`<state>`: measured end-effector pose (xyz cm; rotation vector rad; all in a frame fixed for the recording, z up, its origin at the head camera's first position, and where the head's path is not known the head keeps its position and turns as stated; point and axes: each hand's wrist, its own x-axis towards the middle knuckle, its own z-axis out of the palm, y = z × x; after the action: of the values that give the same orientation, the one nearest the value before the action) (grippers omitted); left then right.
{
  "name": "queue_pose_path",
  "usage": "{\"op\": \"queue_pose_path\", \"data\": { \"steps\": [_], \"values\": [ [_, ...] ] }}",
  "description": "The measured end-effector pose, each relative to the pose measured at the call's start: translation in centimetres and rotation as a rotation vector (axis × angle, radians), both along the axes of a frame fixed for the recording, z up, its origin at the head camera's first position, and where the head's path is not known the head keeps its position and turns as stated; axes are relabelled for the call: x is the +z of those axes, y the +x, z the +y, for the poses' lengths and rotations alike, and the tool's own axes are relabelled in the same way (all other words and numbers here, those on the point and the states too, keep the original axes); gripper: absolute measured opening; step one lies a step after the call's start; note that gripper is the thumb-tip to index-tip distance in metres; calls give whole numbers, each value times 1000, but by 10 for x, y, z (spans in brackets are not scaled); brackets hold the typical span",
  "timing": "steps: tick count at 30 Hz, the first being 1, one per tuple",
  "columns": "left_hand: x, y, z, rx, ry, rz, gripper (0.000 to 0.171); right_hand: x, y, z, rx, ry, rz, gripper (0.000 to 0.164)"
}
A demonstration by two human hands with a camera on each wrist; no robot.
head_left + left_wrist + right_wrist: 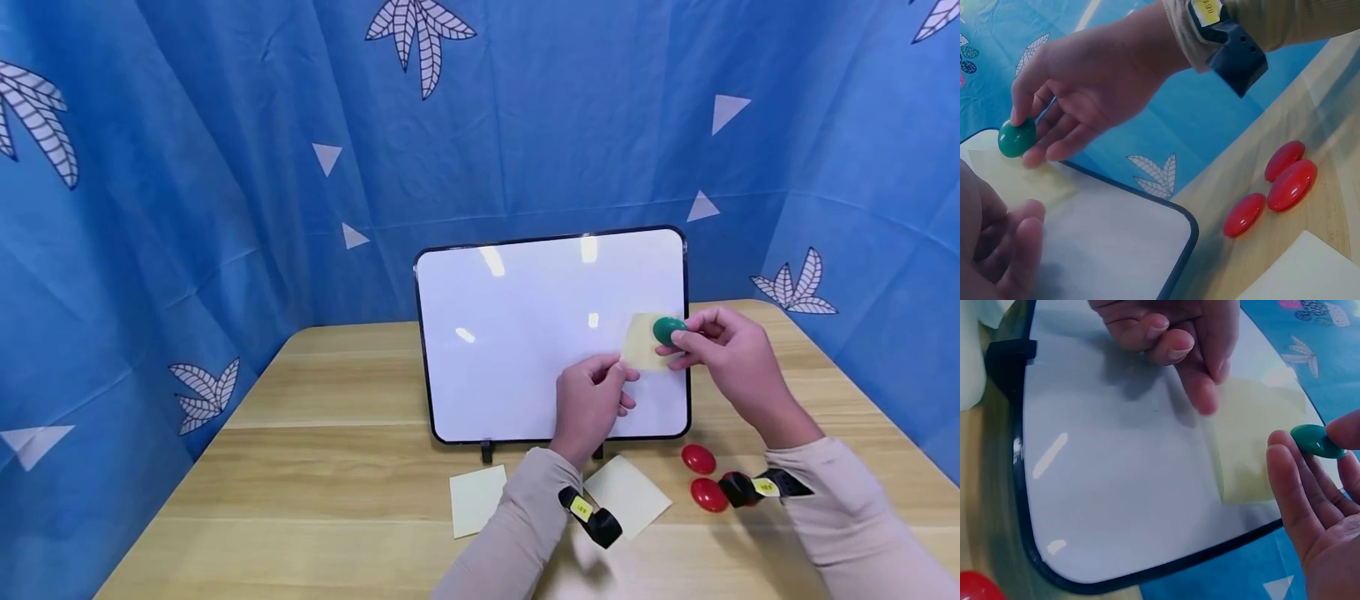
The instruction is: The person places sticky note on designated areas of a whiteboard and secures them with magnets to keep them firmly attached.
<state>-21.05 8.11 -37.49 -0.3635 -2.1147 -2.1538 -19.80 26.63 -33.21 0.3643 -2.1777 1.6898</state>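
Observation:
A pale yellow paper note (639,343) lies against the right part of a white board (510,350) with a black frame. My left hand (588,404) pinches the note's left edge between thumb and forefinger. Over the upper right of the note, my right hand (738,362) holds a smooth green oval magnet (667,331) between thumb and fingers. In the right wrist view, the green magnet (1316,441) sits in the fingertips close over the paper (1247,462). The left fingers (1207,403) reach the paper's other side there.
Three red oval magnets (1291,185) lie on the wooden table (322,475) at the right, below the board. One yellow note (474,502) and a stack-like pale square (637,500) lie before the board's black feet (487,452). A blue patterned curtain (525,150) surrounds the table.

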Motion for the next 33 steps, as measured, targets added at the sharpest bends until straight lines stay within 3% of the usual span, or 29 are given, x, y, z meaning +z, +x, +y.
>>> {"op": "queue_pose_path", "data": {
  "steps": [12,21,33],
  "values": [
    [-1,-3,-1,-31,-6,52,16,5,-7,-10,-57,-76,16,25],
    [1,-3,-6,29,-24,63,7,-1,-10,-19,-119,-81,23,31],
    [2,-1,-1,79,-154,140,7,-6,-14,-28,-218,-94,33,35]
  ]
}}
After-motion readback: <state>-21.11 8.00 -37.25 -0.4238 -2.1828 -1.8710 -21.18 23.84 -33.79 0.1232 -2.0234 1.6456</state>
